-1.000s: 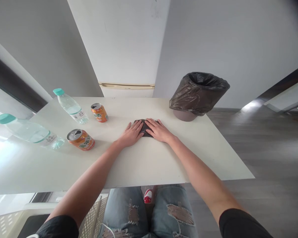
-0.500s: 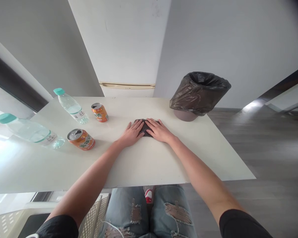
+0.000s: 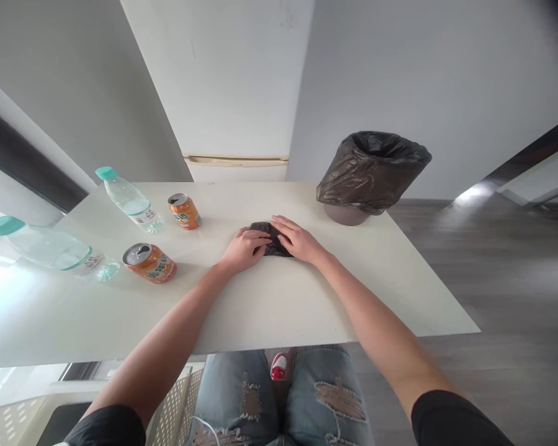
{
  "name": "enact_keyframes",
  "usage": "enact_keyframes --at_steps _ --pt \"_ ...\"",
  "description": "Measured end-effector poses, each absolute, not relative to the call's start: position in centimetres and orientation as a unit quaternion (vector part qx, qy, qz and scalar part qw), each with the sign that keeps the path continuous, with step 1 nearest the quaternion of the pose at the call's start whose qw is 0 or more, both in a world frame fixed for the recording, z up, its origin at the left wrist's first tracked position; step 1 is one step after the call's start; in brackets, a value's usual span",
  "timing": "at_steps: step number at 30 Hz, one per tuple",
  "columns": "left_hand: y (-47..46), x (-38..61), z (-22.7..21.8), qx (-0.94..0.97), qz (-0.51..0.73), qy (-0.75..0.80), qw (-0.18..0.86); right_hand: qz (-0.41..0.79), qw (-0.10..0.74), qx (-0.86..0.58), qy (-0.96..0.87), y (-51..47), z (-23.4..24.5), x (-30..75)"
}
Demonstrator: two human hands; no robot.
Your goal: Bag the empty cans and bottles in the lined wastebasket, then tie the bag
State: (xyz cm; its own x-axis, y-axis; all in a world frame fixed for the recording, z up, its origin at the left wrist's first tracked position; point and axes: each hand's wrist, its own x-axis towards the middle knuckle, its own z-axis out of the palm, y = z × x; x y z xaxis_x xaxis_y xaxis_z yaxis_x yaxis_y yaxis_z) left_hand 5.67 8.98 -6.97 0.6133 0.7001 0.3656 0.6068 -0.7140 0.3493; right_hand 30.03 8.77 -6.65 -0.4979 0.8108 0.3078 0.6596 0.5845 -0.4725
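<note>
Black plastic (image 3: 276, 247) mid-frame: my left hand (image 3: 245, 249) curls over it, can't tell if it's pinching; right hand (image 3: 302, 241) lies straight-fingered. I'd press evenly, no bunching.

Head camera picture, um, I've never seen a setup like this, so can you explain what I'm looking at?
There's no machine here: these are a person's own bare hands, seen from a camera worn on the head, looking forward and down. On the white table, two clear bottles and two orange cans stand to the left. A bin with a dark liner stands to the right. The left hand and right hand rest on a dark, shiny bundle; whether either grips it isn't clear.
</note>
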Motion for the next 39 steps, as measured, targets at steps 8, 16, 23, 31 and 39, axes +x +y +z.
enact_keyframes --at_steps 8,16,23,31,39 --pt "9.1 5.8 -7.1 0.896 0.238 0.363 0.094 0.193 0.125 -0.426 -0.875 8.4 -7.2 29.5" --pt "9.5 5.7 -7.9 0.900 0.231 0.357 0.098 0.195 0.115 -0.425 -0.876 8.3 -7.3 29.5" --pt "9.6 5.2 -7.7 0.868 0.286 0.405 0.038 0.168 0.273 -0.459 -0.828 9.2 -6.5 30.9" --pt "9.8 5.0 -7.2 0.842 0.254 0.465 0.104 0.278 0.330 -0.502 -0.750 9.9 -6.6 32.7" --pt "9.1 5.2 -7.4 0.897 0.179 0.379 0.139 0.254 0.343 -0.433 -0.794 9.9 -6.8 33.3"
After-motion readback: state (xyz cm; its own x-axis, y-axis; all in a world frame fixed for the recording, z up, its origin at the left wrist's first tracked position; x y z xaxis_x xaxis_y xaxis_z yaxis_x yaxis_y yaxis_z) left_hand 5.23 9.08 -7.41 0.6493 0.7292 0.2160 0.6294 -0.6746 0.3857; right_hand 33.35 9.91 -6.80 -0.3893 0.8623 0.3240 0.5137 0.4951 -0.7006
